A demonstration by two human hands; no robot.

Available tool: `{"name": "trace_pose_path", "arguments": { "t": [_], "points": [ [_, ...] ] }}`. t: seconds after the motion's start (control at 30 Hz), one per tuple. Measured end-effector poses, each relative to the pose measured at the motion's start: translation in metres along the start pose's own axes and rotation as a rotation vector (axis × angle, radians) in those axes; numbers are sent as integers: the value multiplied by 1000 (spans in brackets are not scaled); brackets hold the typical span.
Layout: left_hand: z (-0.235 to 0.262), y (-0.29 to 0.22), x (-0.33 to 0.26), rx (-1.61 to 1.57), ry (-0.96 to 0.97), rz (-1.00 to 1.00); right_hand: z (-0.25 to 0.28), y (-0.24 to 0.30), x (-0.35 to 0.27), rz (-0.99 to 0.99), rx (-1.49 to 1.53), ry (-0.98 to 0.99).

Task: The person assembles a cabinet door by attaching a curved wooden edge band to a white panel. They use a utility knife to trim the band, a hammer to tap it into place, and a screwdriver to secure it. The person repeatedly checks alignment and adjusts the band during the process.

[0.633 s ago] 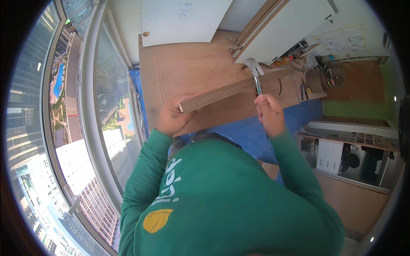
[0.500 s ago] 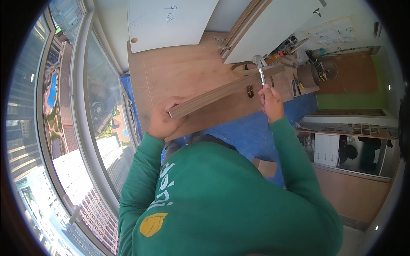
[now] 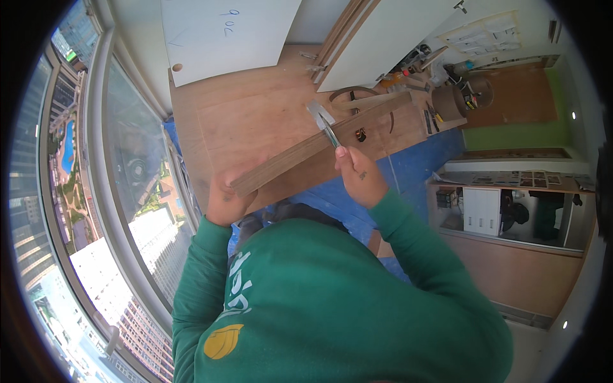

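Note:
My left hand [image 3: 228, 196] is closed around the near end of a long brown wooden strip [image 3: 294, 153]. The strip slants away to the right above the wooden work surface [image 3: 236, 108]. In my right hand [image 3: 361, 179] is the handle of a metal hammer [image 3: 322, 117]. Its head is smeared by motion and appears over the strip's middle; I cannot tell whether they touch. A small black-and-orange tool [image 3: 361, 135] lies on the work surface just beyond my right hand.
A white panel with a round hole [image 3: 230, 38] stands at the back left, and white door-like panels [image 3: 377, 45] lean at the back. Hand tools [image 3: 434, 118] and a brown bucket-like container [image 3: 449, 102] sit at the right. Windows [image 3: 140, 153] line the left; blue sheeting [image 3: 408, 166] covers the floor.
The hammer and my right hand have swung left, from the strip's far part to its middle. My left hand and the strip's near end have shifted slightly left and down in view.

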State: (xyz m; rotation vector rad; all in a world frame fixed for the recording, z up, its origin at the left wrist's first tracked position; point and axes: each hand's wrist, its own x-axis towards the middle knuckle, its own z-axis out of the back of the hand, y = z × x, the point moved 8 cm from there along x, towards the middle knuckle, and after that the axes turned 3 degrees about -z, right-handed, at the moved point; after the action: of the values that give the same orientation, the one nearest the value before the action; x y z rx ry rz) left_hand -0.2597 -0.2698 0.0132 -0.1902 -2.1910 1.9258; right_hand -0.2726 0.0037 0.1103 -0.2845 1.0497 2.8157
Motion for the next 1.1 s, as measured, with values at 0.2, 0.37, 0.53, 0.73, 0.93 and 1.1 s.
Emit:
{"name": "trace_pose_path", "arguments": {
  "t": [0.2,0.37,0.53,0.73,0.93,1.1],
  "points": [
    [-3,-5,-1,19,-6,-52,46,-38,25,-106,-87,-134],
    [-4,-7,0,-52,6,-71,113,-142,83,-295,-110,-193],
    [-5,-4,0,-102,-2,-22,159,-181,118,-408,30,-266],
    [-4,-3,-1,-83,16,-55,138,-158,100,-446,201,-230],
    [-4,2,-1,-83,-17,-72,42,-80,35,-330,151,4],
    [-2,-4,0,3,-25,-33,-39,32,-23,-72,157,297]
  ]
}}
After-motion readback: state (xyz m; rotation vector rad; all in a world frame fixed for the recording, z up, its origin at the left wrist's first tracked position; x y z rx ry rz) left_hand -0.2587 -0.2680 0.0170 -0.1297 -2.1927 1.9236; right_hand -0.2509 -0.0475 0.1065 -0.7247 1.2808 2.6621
